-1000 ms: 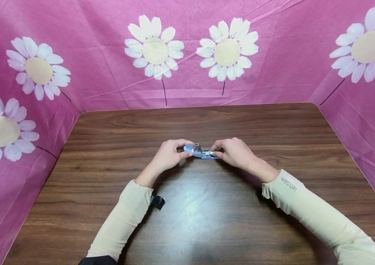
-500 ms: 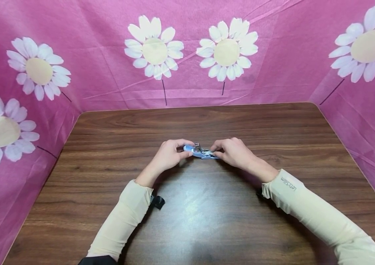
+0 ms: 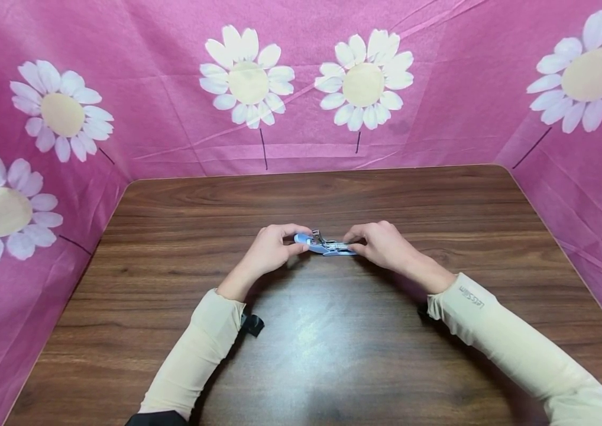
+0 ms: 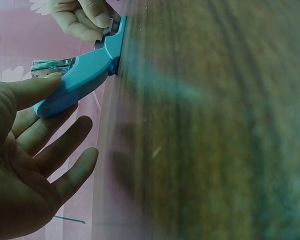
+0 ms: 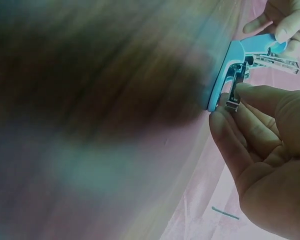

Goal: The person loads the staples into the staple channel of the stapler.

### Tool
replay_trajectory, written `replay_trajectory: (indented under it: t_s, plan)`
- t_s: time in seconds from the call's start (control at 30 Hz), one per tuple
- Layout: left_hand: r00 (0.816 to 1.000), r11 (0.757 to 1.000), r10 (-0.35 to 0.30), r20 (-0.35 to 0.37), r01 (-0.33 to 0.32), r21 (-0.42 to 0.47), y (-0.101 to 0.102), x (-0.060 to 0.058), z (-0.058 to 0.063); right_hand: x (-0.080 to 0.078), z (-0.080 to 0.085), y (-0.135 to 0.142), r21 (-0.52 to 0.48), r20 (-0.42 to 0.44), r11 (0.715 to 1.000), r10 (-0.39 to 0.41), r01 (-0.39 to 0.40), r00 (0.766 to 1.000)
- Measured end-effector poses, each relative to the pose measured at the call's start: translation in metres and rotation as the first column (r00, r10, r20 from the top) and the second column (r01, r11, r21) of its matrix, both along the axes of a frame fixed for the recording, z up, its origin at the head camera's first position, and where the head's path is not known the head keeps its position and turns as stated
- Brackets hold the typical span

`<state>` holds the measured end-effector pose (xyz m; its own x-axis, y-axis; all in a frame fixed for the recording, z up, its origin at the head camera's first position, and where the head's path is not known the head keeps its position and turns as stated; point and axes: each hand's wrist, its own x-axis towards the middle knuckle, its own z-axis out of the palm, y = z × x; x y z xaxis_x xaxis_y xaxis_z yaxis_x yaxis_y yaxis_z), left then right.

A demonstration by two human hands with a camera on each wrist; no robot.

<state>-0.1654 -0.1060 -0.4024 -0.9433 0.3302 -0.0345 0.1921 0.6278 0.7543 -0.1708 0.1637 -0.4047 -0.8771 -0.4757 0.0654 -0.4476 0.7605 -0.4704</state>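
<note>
The left hand (image 3: 271, 245) pinches one rounded end of a blue stapler (image 4: 85, 75) between thumb and forefinger, its other three fingers spread loosely below the grip. The stapler stretches from these fingertips across to the right hand (image 3: 383, 244), lying between the two hands with its lower end down at the table (image 3: 301, 349). A metal flap (image 4: 52, 66) juts up just beside the left thumb. The right hand's thumb and fingers are bent in, pinching near the end of the narrow metal tray (image 5: 236, 86), with the stapler's blue base just beside those fingertips. Beyond both hands, a pink flowered cloth (image 3: 301, 142) rises behind the table.
</note>
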Motion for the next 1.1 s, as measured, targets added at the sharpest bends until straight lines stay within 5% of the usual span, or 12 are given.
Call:
replay_trajectory:
  t_s: [0.5,1.1]
  plan:
    - [1.0,1.0,0.002,0.007,-0.002,-0.007,0.0,0.0,0.0,0.001,-0.003,0.016,-0.014,0.001,1.0,-0.021,0.021,1.0]
    - [1.0,1.0,0.005,0.0,-0.005,-0.011,0.001,0.0,-0.001,-0.003,-0.007,0.021,-0.057,0.115,0.996,-0.067,0.074,0.991]
